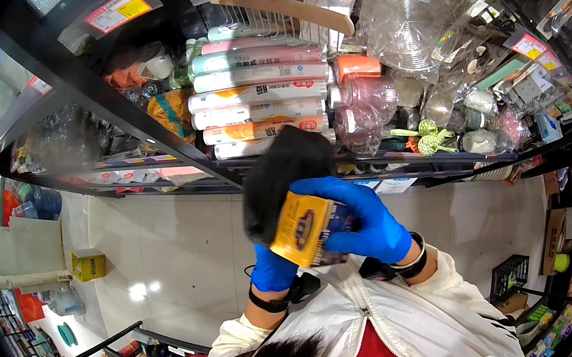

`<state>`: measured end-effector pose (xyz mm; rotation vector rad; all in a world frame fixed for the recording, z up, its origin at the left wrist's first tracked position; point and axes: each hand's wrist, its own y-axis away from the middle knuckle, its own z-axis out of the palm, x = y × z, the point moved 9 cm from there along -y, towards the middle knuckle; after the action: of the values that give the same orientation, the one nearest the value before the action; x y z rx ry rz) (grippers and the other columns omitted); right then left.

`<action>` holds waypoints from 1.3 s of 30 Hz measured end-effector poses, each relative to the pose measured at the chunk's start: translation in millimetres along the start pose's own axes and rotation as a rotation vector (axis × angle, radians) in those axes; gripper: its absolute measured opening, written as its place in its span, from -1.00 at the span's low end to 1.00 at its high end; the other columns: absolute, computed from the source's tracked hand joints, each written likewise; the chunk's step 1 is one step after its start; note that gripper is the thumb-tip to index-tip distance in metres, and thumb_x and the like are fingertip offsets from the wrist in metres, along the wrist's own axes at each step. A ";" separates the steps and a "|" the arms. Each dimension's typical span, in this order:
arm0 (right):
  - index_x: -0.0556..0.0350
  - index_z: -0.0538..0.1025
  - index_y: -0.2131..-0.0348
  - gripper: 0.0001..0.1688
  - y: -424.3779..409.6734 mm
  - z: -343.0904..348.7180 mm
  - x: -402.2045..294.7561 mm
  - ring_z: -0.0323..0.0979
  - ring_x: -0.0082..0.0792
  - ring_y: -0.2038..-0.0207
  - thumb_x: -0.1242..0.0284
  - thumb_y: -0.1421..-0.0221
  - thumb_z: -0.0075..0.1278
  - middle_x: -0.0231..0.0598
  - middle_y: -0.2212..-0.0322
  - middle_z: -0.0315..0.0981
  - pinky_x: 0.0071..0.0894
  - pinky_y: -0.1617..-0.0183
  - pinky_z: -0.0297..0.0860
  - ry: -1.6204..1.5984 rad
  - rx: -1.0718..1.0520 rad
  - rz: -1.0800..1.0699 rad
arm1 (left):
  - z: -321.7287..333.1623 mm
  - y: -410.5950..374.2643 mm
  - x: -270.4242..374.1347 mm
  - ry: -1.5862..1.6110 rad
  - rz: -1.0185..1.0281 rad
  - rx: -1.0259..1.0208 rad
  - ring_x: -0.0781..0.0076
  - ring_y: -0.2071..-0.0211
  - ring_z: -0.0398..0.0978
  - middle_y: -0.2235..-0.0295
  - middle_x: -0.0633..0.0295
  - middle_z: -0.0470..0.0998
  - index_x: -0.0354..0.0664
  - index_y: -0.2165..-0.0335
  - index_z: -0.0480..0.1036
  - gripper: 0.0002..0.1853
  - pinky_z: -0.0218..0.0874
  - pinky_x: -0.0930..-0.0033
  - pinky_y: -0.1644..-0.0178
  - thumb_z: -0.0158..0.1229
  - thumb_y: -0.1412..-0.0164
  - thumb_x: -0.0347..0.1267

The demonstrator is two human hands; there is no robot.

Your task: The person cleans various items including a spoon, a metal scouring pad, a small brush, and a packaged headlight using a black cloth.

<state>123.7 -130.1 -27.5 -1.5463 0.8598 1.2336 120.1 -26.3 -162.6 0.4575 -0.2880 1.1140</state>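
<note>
My right hand (365, 222), in a blue glove, grips a small yellow and dark blue printed box (306, 227) in front of my chest. My left hand (272, 269), also blue-gloved, is raised beside it, its fingers hidden behind a blurred black cloth-like item (286, 178). That black item is at my left hand and behind the box; what it is exactly I cannot tell. Beyond both hands, boxed rolls of plastic wrap (259, 95) lie stacked on a shop shelf.
The dark shelf edge (397, 161) runs across ahead of me. Wire hooks, a wooden hanger (291, 10), clear plastic packs (401, 28) and green plastic scoops (428, 138) are on the shelving. A yellow bin (88, 264) stands on the tiled floor at left, a black basket (509, 276) at right.
</note>
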 end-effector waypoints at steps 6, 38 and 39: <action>-0.11 0.40 -0.03 -0.36 -2.8 -15.3 -26.8 0.31 -0.11 0.14 0.37 0.12 0.15 -0.12 0.10 0.27 -0.20 0.08 0.28 0.852 0.279 -0.246 | 9.1 -18.6 -6.5 0.295 -0.034 0.130 0.10 0.01 0.36 0.01 0.01 0.36 -0.13 -0.08 0.22 -0.27 0.27 0.14 -0.07 -0.29 -0.20 0.20; 0.07 0.27 -0.09 -0.50 -27.6 8.1 -19.9 0.37 -0.43 0.09 0.40 -0.15 -0.08 -0.14 0.12 0.40 -0.42 0.01 0.29 -0.077 -0.147 0.081 | 40.4 2.1 85.5 -0.146 0.569 0.263 0.38 0.01 0.33 -0.01 0.22 0.33 -0.20 -0.13 0.14 -0.51 0.16 0.30 -0.09 -0.20 -0.33 -0.19; 0.12 0.29 -0.08 -0.47 -34.2 4.2 -29.0 0.38 -0.40 0.08 0.46 -0.10 -0.03 -0.13 0.10 0.39 -0.41 -0.02 0.28 -0.048 -0.079 0.010 | 47.8 -8.6 78.9 -0.014 0.432 0.110 0.34 0.04 0.35 0.02 0.19 0.36 -0.20 -0.08 0.20 -0.54 0.19 0.27 -0.07 -0.18 -0.31 -0.18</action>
<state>146.8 -116.5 8.8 -1.5701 0.7971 1.3198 161.2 9.7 -87.8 0.5146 -0.3488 1.5537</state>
